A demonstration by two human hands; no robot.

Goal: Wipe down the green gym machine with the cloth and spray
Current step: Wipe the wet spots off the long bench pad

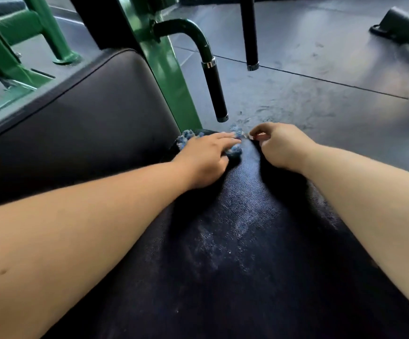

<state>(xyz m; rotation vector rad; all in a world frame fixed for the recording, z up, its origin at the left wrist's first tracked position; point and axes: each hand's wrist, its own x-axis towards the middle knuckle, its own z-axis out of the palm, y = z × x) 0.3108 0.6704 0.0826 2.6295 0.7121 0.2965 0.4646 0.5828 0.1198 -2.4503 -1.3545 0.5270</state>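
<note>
Here, mid-frame, your left hand (206,155) lies flat-fingered on the cloth (185,139) at the seat (235,228) tip. Your right hand (281,145) curls beside it, grip unclear. A handle (214,91) hangs just above, with the green frame (171,77) to its left.

Fluffy cloth (186,139); glossy grained pad (235,228); painted-metal frame (171,81).

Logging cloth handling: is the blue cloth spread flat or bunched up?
Bunched: the cloth shows as crumpled tufts around the left hand pressing it on the black pad.
</note>
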